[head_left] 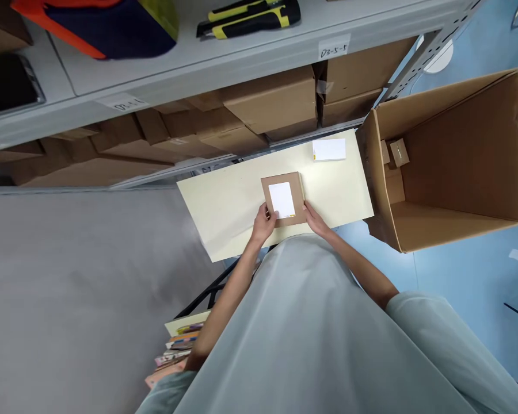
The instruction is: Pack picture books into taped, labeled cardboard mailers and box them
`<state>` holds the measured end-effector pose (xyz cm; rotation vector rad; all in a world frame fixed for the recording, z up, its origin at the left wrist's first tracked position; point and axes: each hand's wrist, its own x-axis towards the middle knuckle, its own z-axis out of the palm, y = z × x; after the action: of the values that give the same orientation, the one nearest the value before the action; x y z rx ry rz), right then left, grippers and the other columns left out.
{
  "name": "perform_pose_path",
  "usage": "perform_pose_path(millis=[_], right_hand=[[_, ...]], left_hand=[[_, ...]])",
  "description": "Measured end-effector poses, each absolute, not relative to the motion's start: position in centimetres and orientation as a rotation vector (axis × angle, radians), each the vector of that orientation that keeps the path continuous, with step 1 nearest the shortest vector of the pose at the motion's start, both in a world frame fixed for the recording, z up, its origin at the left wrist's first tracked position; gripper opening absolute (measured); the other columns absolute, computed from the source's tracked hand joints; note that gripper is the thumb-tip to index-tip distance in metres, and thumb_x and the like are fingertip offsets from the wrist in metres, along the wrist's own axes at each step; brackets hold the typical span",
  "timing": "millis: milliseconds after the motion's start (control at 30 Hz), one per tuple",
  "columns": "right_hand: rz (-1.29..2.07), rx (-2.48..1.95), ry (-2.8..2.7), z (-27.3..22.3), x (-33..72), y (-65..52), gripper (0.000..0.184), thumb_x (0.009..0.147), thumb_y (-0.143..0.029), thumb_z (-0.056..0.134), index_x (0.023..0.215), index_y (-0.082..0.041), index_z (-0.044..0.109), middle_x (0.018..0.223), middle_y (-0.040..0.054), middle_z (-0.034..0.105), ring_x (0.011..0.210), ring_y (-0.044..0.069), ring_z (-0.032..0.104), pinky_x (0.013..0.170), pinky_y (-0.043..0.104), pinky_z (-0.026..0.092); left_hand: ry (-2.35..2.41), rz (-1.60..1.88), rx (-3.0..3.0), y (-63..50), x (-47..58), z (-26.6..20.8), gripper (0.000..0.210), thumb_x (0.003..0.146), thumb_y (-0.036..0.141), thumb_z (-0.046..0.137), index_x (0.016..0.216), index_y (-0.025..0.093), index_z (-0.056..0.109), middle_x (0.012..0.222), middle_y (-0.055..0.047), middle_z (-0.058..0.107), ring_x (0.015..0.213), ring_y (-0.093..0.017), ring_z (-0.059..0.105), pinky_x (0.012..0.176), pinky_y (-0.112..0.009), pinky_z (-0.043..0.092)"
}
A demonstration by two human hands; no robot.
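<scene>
A small flat cardboard box (pixel 300 198) lies on the cream tabletop (pixel 224 201), close to my body. On its upper face is a white label (pixel 282 199), which looks flat. My left hand (pixel 264 223) grips the box's lower left corner, its fingers curled and the thumb over the top near the label. Against the right side of the box, my right hand (pixel 316 219) holds the lower right corner. Just beyond it, a white stack of labels (pixel 329 149) rests on the tabletop.
A large open carton (pixel 461 167) with small boxes (pixel 399 153) inside stands at the right. Behind the table runs a grey shelf (pixel 259 57) with cardboard boxes (pixel 271 100) below and yellow-black utility knives (pixel 254 20) on top. Books (pixel 181 348) are stacked at lower left.
</scene>
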<state>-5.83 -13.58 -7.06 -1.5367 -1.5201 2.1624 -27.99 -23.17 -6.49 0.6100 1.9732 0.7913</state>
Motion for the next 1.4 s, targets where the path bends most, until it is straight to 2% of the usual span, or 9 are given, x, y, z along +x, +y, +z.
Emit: perform_pose_path(millis=[100,200,333,500,600,767,900,1133,1400], right_hand=[[2.227,-1.553,-1.417,-7.1,-7.1,-13.1,0.111,0.099,-0.094,0.036,0.182,-0.022,0.02,0.188,0.0007,0.02,0.176,0.026,0.018,0.145,0.046,0.012],[2.25,-1.519,-1.375,-7.3,-7.9,-12.8,0.114,0.098,-0.095,0.038,0.183,-0.023,0.013,0.188,-0.0013,0.016,0.176,0.025,0.015,0.145,0.046,0.009],[2.274,-1.506,-1.24,-7.4,-8.3,-13.0,0.113,0.098,-0.094,0.04,0.183,-0.026,0.008,0.189,-0.0052,0.009,0.177,0.023,0.011,0.145,0.046,0.01],[2.278,-1.533,-1.142,-6.6,-7.9,-13.5,0.113,0.098,-0.09,0.049,0.183,-0.027,0.008,0.189,-0.0042,0.011,0.177,0.023,0.011,0.145,0.047,0.011],[2.213,-1.498,-1.136,-5.6,-6.9,-13.6,0.104,0.099,-0.084,0.056,0.182,-0.034,0.017,0.187,-0.0049,0.02,0.175,0.023,0.02,0.144,0.05,0.016],[2.159,-1.424,-0.973,-3.7,-3.6,-12.6,0.074,0.102,-0.074,0.062,0.165,-0.036,0.053,0.169,-0.0005,0.059,0.159,0.027,0.053,0.136,0.053,0.041],[2.228,-1.37,-0.911,-3.1,-1.9,-11.3,0.052,0.101,-0.065,0.067,0.14,-0.032,0.072,0.163,0.0007,0.065,0.154,0.029,0.058,0.134,0.052,0.046],[2.307,-1.454,-0.946,-5.3,-3.0,-12.0,0.053,0.088,-0.055,0.082,0.134,-0.03,0.071,0.153,0.0046,0.073,0.146,0.028,0.067,0.132,0.052,0.047],[2.165,-1.572,-1.218,-3.9,-3.1,-11.2,0.062,0.093,-0.055,0.074,0.146,-0.022,0.067,0.155,0.0126,0.07,0.145,0.032,0.067,0.129,0.058,0.048]], left_hand=[[1.947,0.834,0.588,-23.6,-28.3,-7.3,0.057,0.093,0.029,0.066,0.149,0.021,0.054,0.149,-0.016,0.071,0.129,-0.029,0.073,0.117,-0.056,0.058],[1.907,0.848,0.593,-23.9,-28.5,-7.5,0.06,0.094,0.032,0.067,0.151,0.02,0.051,0.147,-0.018,0.072,0.128,-0.03,0.073,0.115,-0.058,0.059],[1.878,0.864,0.611,-23.8,-28.5,-7.1,0.065,0.098,0.04,0.067,0.158,0.021,0.049,0.161,-0.02,0.062,0.144,-0.033,0.065,0.119,-0.057,0.056],[1.828,0.885,0.652,-23.5,-27.4,-6.1,0.081,0.103,0.057,0.064,0.173,0.027,0.037,0.178,-0.013,0.046,0.16,-0.033,0.051,0.132,-0.052,0.044],[1.842,0.84,0.694,-23.1,-25.9,-4.6,0.089,0.103,0.064,0.064,0.177,0.028,0.031,0.182,-0.01,0.04,0.167,-0.032,0.041,0.138,-0.049,0.034],[1.841,0.821,0.992,-21.8,-23.1,-0.8,0.093,0.101,0.061,0.069,0.178,0.023,0.032,0.182,-0.013,0.039,0.166,-0.033,0.042,0.138,-0.049,0.036],[1.856,0.774,1.169,-21.3,-22.5,0.5,0.092,0.103,0.057,0.066,0.178,0.019,0.029,0.18,-0.017,0.041,0.166,-0.034,0.042,0.135,-0.051,0.041],[1.718,0.726,1.374,-22.6,-24.6,-0.6,0.064,0.112,0.035,0.044,0.174,0.019,0.038,0.183,-0.014,0.034,0.172,-0.028,0.03,0.142,-0.051,0.027],[1.646,0.911,1.204,-22.3,-25.9,-2.2,0.064,0.104,0.031,0.056,0.167,0.022,0.05,0.18,-0.012,0.042,0.17,-0.03,0.035,0.142,-0.054,0.026]])
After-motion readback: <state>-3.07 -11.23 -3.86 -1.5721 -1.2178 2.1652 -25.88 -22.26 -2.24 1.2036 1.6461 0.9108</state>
